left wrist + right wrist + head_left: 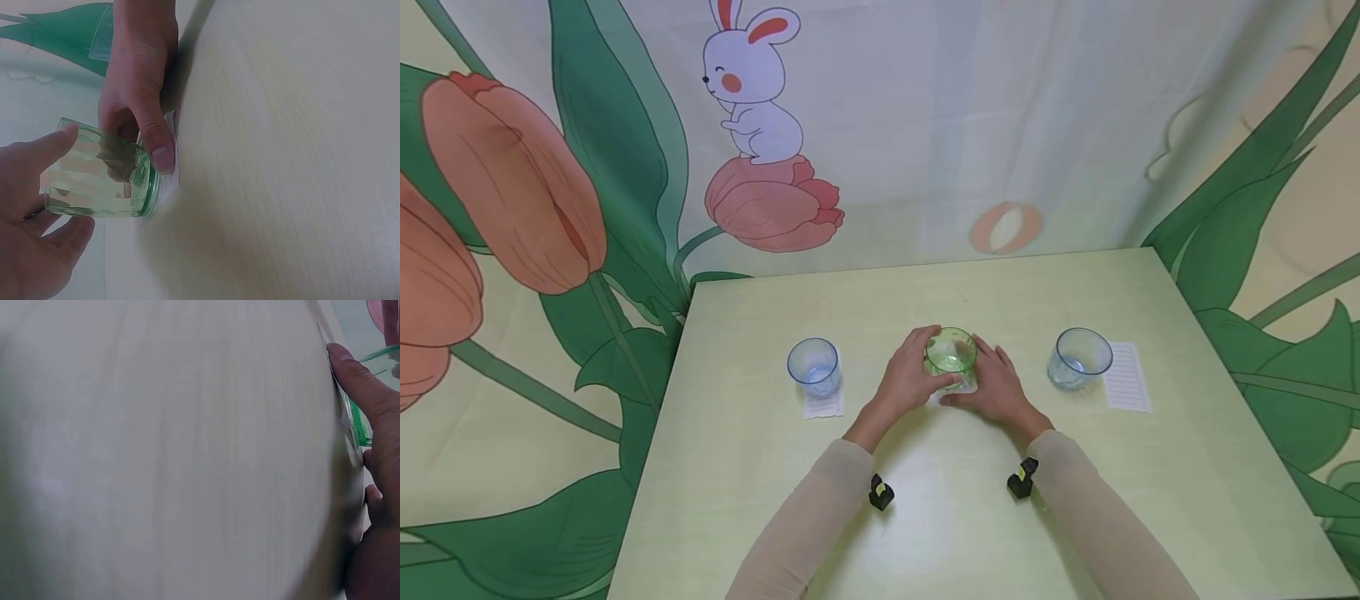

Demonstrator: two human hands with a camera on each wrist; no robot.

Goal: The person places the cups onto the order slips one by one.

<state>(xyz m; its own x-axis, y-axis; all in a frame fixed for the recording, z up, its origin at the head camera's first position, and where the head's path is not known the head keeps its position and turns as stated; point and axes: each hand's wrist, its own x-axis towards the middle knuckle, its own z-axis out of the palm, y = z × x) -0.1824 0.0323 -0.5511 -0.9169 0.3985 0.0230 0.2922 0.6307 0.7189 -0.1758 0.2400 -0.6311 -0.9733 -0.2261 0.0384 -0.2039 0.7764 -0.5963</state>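
Observation:
A clear green glass [951,354] stands near the middle of the table over a piece of white lined paper [170,178]. My left hand [910,372] holds the glass from the left near its rim, thumb on the near side and fingers on the far side. From the right, my right hand [997,385] grips it lower down. In the left wrist view, the right thumb lies along the base by the paper, and its other fingers are partly hidden behind the glass. The right wrist view catches only the glass's green base edge [357,422] beside the thumb.
To the left, a clear blue glass [815,369] stands partly over a paper slip [824,407]. Another blue glass [1078,360] is on the right, beside a lined paper slip [1127,377]. Behind the pale table [760,517] hangs a printed curtain [895,125].

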